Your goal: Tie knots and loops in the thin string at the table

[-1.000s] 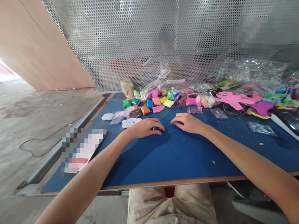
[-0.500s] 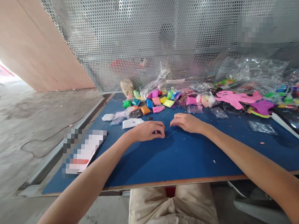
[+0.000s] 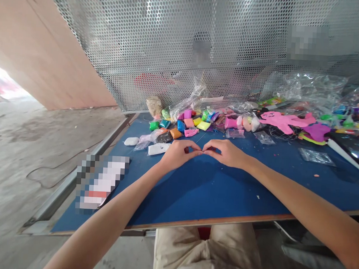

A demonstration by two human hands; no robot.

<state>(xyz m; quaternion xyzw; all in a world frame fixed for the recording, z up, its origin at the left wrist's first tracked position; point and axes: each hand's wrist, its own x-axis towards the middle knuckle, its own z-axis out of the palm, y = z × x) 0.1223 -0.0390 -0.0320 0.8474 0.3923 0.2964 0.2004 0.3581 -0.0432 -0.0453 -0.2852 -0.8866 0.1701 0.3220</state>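
Over the blue tabletop (image 3: 194, 191), the left hand (image 3: 180, 152) and the right hand (image 3: 226, 152) meet fingertip to fingertip, where half a second ago a narrow gap parted them. Each hand pinches thumb and forefinger to a narrow point; what sits between the tips is too small to tell. The fine thread that showed between the hands before cannot be made out there now, so whether it lies in the pinch is unclear. The left hand has risen a little from its lower position, and the small dark piece visible just beyond it earlier is out of sight. Beside that hand, the white flat piece (image 3: 157, 149) lies partly behind the knuckles; contact cannot be told. Just beyond are the black packet (image 3: 164, 137) and the orange packet (image 3: 175, 133), both where they were.
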